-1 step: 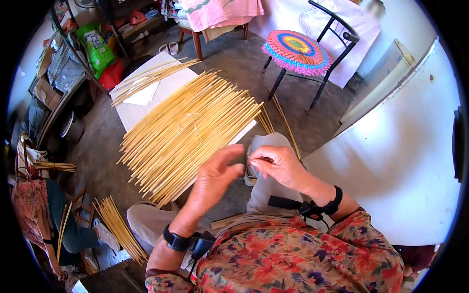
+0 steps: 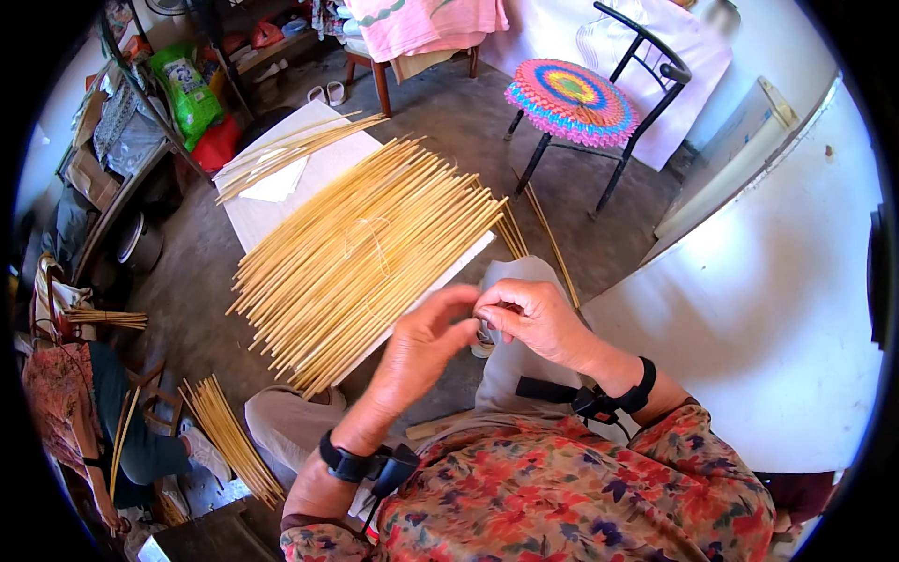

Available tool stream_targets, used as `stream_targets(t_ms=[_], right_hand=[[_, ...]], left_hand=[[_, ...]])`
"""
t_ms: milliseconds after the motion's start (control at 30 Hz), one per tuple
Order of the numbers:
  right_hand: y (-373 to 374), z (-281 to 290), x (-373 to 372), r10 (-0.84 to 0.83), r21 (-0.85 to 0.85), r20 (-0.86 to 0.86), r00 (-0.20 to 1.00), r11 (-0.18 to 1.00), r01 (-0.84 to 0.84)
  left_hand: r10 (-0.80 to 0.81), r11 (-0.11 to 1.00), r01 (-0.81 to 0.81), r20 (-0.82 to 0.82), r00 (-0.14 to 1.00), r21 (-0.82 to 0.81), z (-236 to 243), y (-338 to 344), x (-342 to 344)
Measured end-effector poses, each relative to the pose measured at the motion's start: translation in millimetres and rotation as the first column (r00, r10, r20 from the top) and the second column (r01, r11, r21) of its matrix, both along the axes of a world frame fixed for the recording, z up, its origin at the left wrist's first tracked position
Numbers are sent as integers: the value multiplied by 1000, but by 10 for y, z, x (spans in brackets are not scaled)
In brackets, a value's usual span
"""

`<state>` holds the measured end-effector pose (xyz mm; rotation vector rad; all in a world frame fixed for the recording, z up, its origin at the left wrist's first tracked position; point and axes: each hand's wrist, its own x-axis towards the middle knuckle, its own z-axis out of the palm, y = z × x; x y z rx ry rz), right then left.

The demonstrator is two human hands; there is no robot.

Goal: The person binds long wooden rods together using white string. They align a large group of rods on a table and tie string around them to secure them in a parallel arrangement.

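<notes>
Board point(image 2: 253, 219) under stalks point(image 2: 361, 267), left hand point(image 2: 424, 345) apparently just beside them

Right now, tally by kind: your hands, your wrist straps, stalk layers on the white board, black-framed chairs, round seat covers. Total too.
Left hand and right hand: 2
Wrist straps: 2
Stalk layer: 1
Black-framed chair: 1
Round seat cover: 1
Total: 7

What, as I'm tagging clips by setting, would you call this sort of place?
Probably a lived-in room doubling as a workspace: yellow stalks lie across a pale board, with a colourful chair cover and light slippers beyond.
</notes>
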<state>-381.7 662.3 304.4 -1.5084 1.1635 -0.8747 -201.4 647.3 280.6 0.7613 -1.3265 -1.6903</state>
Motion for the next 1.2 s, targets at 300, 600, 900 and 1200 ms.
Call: stream_targets(t_ms=[300, 600, 900, 1200], right_hand=[[-99, -12, 114, 83, 61, 116, 990, 994, -90], [-79, -66, 175, 69, 163, 228, 971, 981, -108], [-62, -194, 314, 90, 324, 432, 898, 913, -247], [-53, -165, 303, 61, 377, 439, 896, 893, -246]], left_hand=[[195, 978, -178, 178, 965, -106, -84, 88, 153], [261, 965, -260, 65, 963, -14, 8, 168, 378], [300, 950, -303, 43, 953, 76, -50, 186, 520], [294, 953, -298, 78, 953, 49, -82, 148, 547]])
